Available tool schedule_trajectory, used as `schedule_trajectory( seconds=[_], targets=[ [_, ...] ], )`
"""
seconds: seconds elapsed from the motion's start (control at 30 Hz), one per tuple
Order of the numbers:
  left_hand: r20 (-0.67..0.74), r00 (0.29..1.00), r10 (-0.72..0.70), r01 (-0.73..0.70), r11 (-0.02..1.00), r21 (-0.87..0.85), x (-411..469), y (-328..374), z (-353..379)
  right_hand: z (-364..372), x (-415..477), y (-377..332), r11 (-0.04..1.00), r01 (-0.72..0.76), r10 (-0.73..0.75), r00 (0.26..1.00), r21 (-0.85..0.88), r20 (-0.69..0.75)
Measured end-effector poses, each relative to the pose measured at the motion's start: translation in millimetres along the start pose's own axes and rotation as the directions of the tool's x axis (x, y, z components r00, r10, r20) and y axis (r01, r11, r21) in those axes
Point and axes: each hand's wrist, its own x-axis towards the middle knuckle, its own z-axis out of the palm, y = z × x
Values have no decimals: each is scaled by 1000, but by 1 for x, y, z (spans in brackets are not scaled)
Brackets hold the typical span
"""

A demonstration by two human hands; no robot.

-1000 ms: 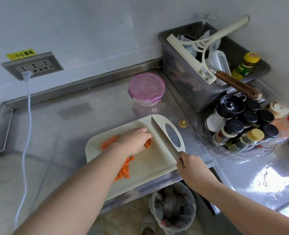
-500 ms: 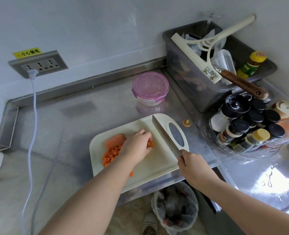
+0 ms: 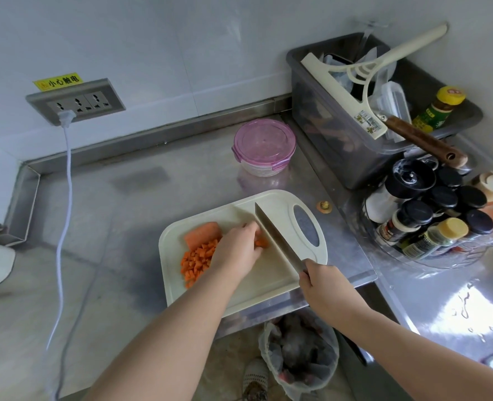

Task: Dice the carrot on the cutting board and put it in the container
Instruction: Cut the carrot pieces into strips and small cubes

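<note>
Steel counter [image 3: 141, 204], cutting board [image 3: 268, 287] central: diced carrot [image 3: 197, 260] heaped at 9 o'clock, uncut chunk [image 3: 202, 234] at 10, left hand [image 3: 236, 250] curled onto carrot strips [image 3: 261, 242] beside knife [image 3: 277, 238], right hand [image 3: 321, 280] clenched round handle, container [image 3: 264, 147] at 12 lidded; dicing judged half done, transfer pending.

bare worktop [image 3: 123, 204] lies open at centre left. right of the cutting board [image 3: 239, 287], a grey bin [image 3: 340, 157] and crowded spice jars [image 3: 430, 218] block passage.
</note>
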Motion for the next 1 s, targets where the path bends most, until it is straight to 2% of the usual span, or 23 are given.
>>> schedule_trajectory(
  seconds=[0.23,0.43,0.6,1.0],
  targets=[
    [-123,986,-110,107,994,-29,-10,8,7,8,-1,1,995,53,-52,999,-85,14],
    [-142,983,-114,105,992,-72,-12,6,8,4,-2,3,990,87,-84,996,-108,32],
    [-132,978,-160,135,974,-183,-13,3,8,-1,-4,1,989,122,-125,992,-89,-32],
    [-128,977,-172,169,985,-32,-13,4,3,7,-5,-2,971,106,-107,994,-212,9]
  ],
)
